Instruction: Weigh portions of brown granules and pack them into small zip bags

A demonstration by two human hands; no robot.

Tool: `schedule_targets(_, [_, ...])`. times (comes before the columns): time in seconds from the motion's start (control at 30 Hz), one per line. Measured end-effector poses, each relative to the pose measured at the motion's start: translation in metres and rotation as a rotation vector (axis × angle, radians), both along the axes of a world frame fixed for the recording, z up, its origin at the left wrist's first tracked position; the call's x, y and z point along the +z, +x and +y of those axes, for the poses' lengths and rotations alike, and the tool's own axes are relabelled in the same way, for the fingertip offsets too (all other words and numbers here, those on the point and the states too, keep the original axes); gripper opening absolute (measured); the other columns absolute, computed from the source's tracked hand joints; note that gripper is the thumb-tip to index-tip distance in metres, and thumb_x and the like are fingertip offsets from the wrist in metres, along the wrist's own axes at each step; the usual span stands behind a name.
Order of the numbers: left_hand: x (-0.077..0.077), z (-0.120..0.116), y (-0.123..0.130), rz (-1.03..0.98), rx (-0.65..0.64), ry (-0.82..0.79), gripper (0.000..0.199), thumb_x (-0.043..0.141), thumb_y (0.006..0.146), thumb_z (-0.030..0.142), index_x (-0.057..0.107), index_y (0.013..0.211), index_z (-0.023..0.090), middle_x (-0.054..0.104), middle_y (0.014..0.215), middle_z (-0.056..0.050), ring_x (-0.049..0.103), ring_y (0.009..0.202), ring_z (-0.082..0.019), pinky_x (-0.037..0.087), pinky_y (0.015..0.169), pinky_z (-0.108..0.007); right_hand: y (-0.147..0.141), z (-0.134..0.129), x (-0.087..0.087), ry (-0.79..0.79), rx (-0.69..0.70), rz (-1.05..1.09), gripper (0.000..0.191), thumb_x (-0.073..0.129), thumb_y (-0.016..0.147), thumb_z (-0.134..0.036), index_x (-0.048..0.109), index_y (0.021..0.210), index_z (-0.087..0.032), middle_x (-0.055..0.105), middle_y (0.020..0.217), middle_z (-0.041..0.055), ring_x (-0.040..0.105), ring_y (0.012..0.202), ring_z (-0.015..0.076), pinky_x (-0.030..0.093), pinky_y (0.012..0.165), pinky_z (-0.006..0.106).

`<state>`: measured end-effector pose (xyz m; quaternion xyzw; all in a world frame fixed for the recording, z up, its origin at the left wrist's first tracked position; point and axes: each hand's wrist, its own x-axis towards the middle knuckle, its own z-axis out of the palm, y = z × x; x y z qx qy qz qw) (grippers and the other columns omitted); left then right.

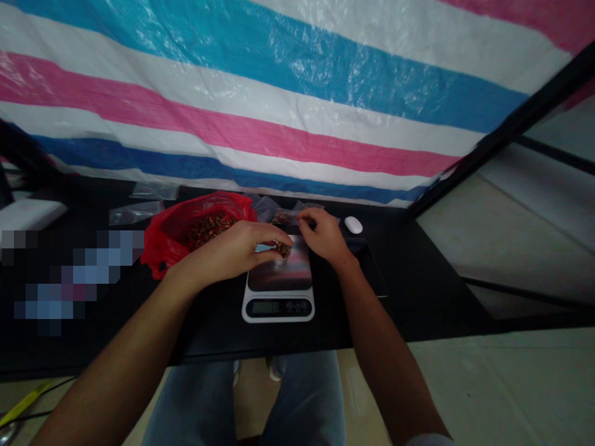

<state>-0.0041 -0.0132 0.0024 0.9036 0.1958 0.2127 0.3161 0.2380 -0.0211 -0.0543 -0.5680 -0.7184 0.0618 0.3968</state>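
If the left hand (pixel 239 244), partly closed in a pinch on nuts (pixel 283 249) over the scale (pixel 279 280), loosens, spillage may result; the right hand (pixel 326 235) is curled beside the far bag (pixel 281 218), hold unclear.

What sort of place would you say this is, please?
Probably a makeshift weighing station: there is a digital scale, an open red bag of small brown pieces, and a striped plastic sheet as backdrop.
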Motion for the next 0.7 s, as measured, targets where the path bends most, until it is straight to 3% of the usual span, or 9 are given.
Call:
schedule_targets(0.33, [0.001, 0.0, -0.002, 0.002, 0.024, 0.005, 0.023, 0.07, 0.092, 0.025, 0.077, 0.114, 0.02, 0.08, 0.116, -0.004, 0.074, 0.106, -0.02, 0.053, 0.099, -0.029, 0.0, 0.0, -0.001, 0.016, 0.007, 0.001, 0.019, 0.059, 0.087, -0.012, 0.074, 0.093, -0.021, 0.078, 0.095, 0.0065, 0.071, 0.088, 0.0232, 0.055, 0.086, 0.037])
schedule_targets(0.5, [0.003, 0.004, -0.01, 0.011, 0.053, 0.007, 0.026, 0.072, 0.092, 0.034, 0.076, 0.114, 0.021, 0.079, 0.114, -0.004, 0.073, 0.103, -0.021, 0.054, 0.092, -0.028, 0.001, 0.0, 0.0, 0.013, 0.005, -0.005, 0.018, 0.059, 0.087, -0.013, 0.074, 0.093, -0.021, 0.078, 0.095, 0.0065, 0.072, 0.09, 0.0236, 0.054, 0.086, 0.038])
schedule_targets(0.7, [-0.003, 0.017, -0.022, 0.259, 0.15, 0.046, 0.013, 0.074, 0.087, 0.03, 0.082, 0.093, 0.022, 0.078, 0.095, -0.004, 0.071, 0.083, -0.02, 0.051, 0.077, -0.027, 0.001, 0.001, -0.002, 0.009, 0.009, -0.006, 0.017, 0.06, 0.087, -0.013, 0.074, 0.093, -0.021, 0.079, 0.095, 0.0065, 0.072, 0.09, 0.0238, 0.055, 0.086, 0.038])
